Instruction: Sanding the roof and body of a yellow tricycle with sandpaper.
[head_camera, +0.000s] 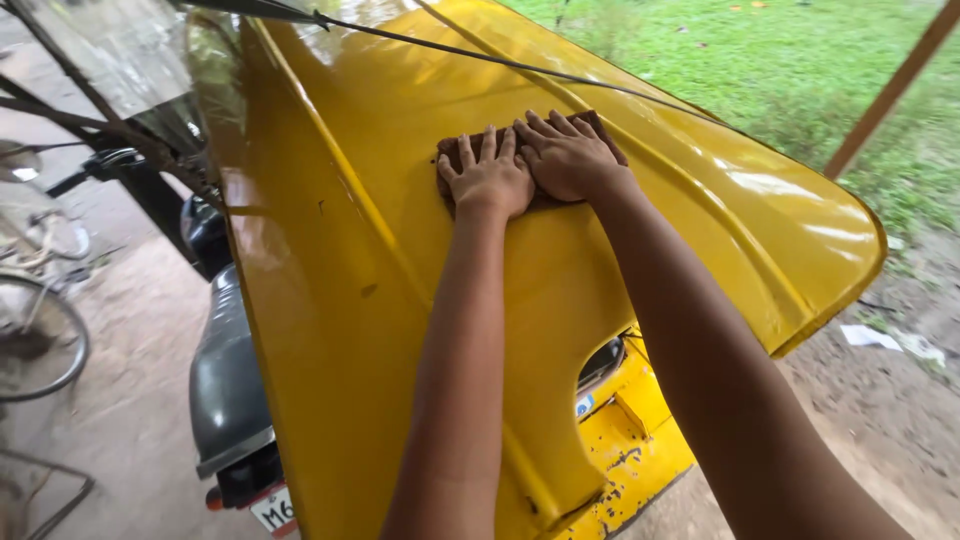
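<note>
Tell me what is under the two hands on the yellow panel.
A brown cloth lies flat on the yellow panel, pressed down by the left hand and right hand. Only its edges show; its middle is covered by the hands.

Glossy yellow panel (400, 300), brown cloth (450, 150), green grass (800, 60), dark grey seat (220, 370).

both arms outstretched, left grip (490, 180) and right grip (565, 158) flat, side by side

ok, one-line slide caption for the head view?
Both hands, left and right, press a brown cloth flat on a glossy yellow vehicle panel.
</note>
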